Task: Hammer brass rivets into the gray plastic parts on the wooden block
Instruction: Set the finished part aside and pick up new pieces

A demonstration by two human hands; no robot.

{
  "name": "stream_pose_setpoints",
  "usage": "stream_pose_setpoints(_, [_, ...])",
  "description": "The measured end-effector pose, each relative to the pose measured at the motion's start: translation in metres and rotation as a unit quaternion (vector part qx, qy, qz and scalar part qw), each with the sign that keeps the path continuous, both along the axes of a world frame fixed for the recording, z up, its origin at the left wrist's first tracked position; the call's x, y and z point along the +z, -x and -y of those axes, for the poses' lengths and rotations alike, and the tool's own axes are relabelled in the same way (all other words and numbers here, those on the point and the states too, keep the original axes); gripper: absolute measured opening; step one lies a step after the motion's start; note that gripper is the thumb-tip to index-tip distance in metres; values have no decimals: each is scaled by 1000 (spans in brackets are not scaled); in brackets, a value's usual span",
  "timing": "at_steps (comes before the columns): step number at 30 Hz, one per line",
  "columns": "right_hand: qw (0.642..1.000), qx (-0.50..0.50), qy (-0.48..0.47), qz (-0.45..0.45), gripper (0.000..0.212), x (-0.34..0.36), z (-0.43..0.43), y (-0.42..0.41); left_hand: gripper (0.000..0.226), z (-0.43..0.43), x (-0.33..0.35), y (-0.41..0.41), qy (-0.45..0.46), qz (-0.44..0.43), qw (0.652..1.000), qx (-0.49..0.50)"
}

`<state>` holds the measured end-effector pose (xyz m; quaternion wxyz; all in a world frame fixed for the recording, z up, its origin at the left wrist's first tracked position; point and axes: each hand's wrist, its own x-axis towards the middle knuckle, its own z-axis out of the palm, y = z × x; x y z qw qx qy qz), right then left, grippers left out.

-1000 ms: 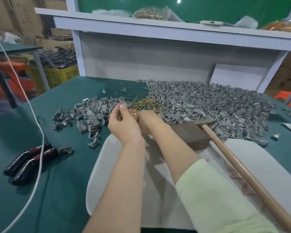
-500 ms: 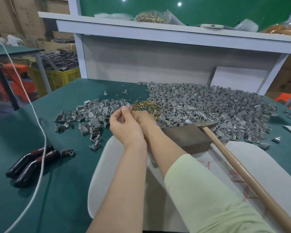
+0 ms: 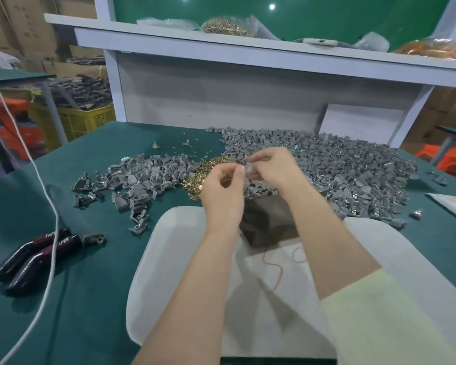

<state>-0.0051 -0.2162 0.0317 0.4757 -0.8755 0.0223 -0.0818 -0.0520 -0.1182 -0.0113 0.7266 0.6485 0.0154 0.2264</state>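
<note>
right hand [image 3: 271, 168] pinches 1 gray part [image 3: 248, 167] | left hand [image 3: 221, 192] pinched narrow, contents unclear | 1 wooden block [image 3: 269, 219] | 1 rivet pile [image 3: 211, 167] | small gray heap [image 3: 142, 175] | large gray heap [image 3: 327, 167]

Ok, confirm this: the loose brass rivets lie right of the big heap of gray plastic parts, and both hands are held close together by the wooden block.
Wrong on one count. The head view shows the brass rivets left of the big heap of gray plastic parts, between it and a smaller gray pile. The left hand and right hand are indeed held close together by the wooden block.
</note>
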Motion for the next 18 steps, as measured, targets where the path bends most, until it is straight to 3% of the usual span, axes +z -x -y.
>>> stream_pose_setpoints(4, [993,-8,-116,-19,16,3,44,34,11,16,-3,9,-223,-11,972,-77])
stream_pose_setpoints(7, [991,-10,-131,1,23,-5,61,54,8,25,-6,14,-394,-77,914,-52])
stream_pose_setpoints(9, [992,-12,-120,26,24,-12,65,61,7,28,-7,15,-454,-88,885,-40])
stream_pose_setpoints(11, [992,-19,-119,44,22,-19,64,63,13,28,-6,17,-459,-95,882,-49])
stream_pose_setpoints(15, [976,-28,-211,42,23,-29,58,64,10,27,-1,19,-388,-93,915,-59])
stream_pose_setpoints(18, [973,-24,-221,60,26,-29,55,65,14,26,2,19,-344,-70,934,-72])
